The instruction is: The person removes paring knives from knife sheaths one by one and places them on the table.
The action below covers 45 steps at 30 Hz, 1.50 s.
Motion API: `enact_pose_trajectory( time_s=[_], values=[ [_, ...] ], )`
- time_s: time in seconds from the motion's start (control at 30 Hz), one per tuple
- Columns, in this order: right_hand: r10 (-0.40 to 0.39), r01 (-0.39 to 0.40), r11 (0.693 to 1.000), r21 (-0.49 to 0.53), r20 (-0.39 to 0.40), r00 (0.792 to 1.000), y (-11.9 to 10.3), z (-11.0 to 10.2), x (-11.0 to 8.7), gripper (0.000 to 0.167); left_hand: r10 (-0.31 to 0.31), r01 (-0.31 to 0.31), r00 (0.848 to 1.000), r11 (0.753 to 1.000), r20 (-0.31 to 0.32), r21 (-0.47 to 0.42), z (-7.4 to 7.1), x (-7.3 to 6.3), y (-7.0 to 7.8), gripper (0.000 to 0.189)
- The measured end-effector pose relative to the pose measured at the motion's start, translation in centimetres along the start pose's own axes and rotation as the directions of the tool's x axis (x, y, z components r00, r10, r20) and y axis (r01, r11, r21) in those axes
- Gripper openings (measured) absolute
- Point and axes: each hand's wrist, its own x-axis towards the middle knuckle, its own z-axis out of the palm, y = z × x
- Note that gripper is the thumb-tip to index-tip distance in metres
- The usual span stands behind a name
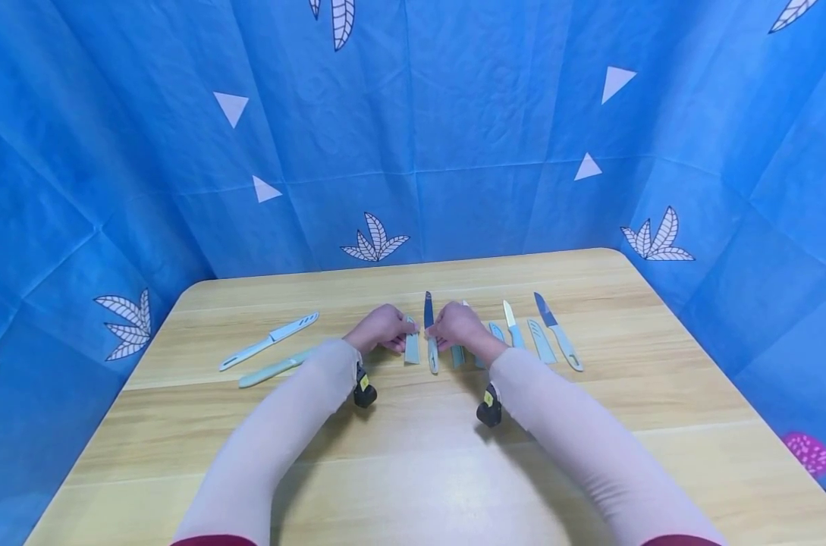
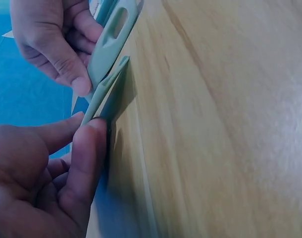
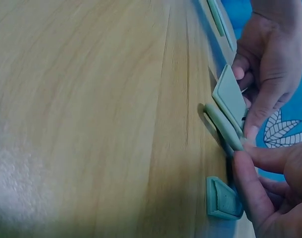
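Observation:
My left hand (image 1: 385, 327) pinches a pale green knife sheath (image 1: 412, 352) between thumb and fingers, its wide end tilted up off the table in the left wrist view. Right beside it, my right hand (image 1: 457, 322) pinches a dark-bladed kitchen knife (image 1: 433, 362) where the handle meets the blade. The knife's blade points to the far side, and its green handle with a slot in it points toward me. In the right wrist view the sheath (image 3: 231, 96) and the knife handle (image 3: 223, 126) lie close side by side. Fingers hide part of both.
Two knives, a sheathed blue one (image 1: 269, 341) and a green one (image 1: 276, 370), lie at left, the green partly behind my sleeve. Right of my hands lie another green sheath (image 1: 457, 357), a small light-bladed knife (image 1: 514, 332), a sheath (image 1: 541, 341) and a dark-bladed knife (image 1: 564, 345).

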Motion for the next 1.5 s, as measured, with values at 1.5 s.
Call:
enact_pose_trajectory(
  time_s=[1.5],
  values=[
    [-0.131,0.086,0.945,0.316,0.123,0.984,0.2,-1.1,-0.7,0.027,0.113,-0.109,0.993,0.985,0.018,-0.132,-1.4,-1.3,-2.7,0.031]
  ],
)
